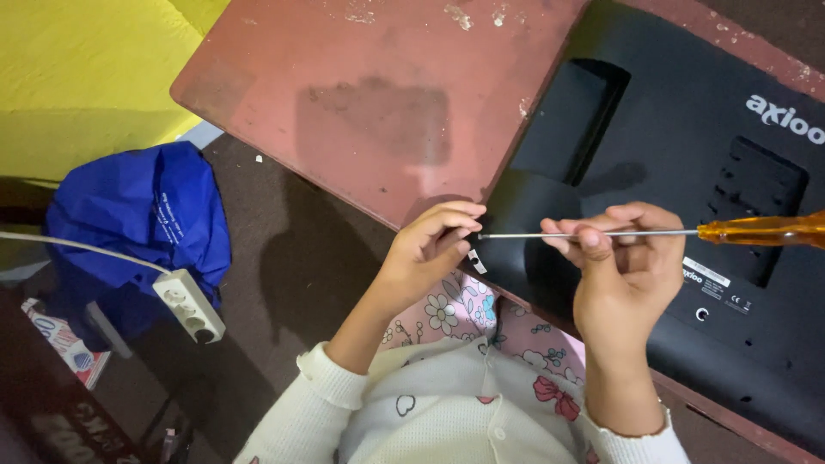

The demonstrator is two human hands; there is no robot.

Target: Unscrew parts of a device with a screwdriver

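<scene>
A black monitor (687, 155) lies face down on a worn reddish table (378, 94), its back facing up. My right hand (623, 266) holds the thin metal shaft of a screwdriver (601, 233) with an orange see-through handle at the right edge. The shaft lies level, its tip pointing left. My left hand (430, 245) rests at the monitor's near left corner, fingers curled, fingertips meeting the screwdriver's tip. Whether a screw sits between those fingertips is too small to tell.
On the dark floor to the left lie a blue bag (137, 223), a white power strip (191, 305) with its cable, and a small printed box (64, 344). A yellow surface (77, 69) fills the upper left. My white sleeves and floral clothing show at the bottom.
</scene>
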